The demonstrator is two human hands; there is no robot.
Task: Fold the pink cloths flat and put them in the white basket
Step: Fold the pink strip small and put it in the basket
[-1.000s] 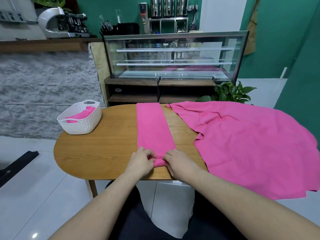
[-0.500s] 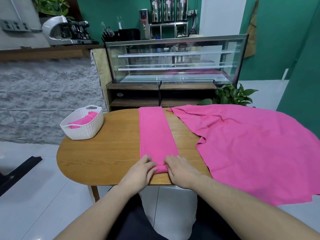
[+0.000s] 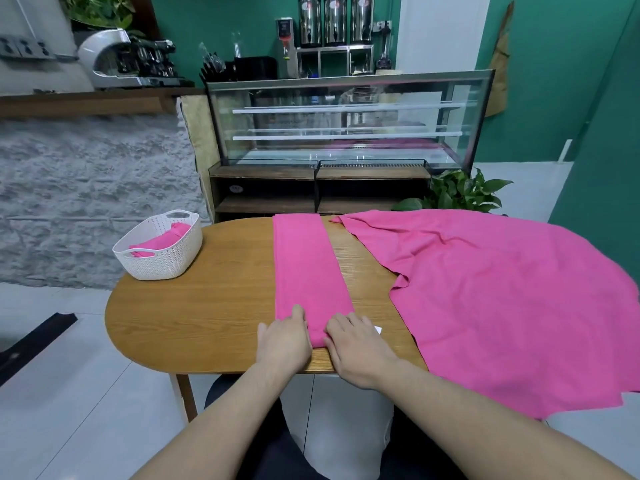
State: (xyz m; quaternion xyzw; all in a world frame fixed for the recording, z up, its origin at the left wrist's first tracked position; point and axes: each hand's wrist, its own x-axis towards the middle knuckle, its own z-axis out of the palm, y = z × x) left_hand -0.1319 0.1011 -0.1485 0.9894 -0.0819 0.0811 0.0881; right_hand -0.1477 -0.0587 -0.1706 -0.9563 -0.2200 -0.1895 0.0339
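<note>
Green-walled café room, with a glass display case (image 3: 346,123) behind an oval wooden counter (image 3: 207,306). On the counter, a pink cloth folded into a long narrow strip (image 3: 308,268), running from far edge to near edge. Left hand (image 3: 285,337) and right hand (image 3: 356,344) resting on its near end, fingers lying mostly flat; cannot tell whether pinching. To the right, a large unfolded pink cloth (image 3: 502,299) hanging over the edge. At far left, white basket (image 3: 159,258) holding folded pink cloths (image 3: 162,239).
</note>
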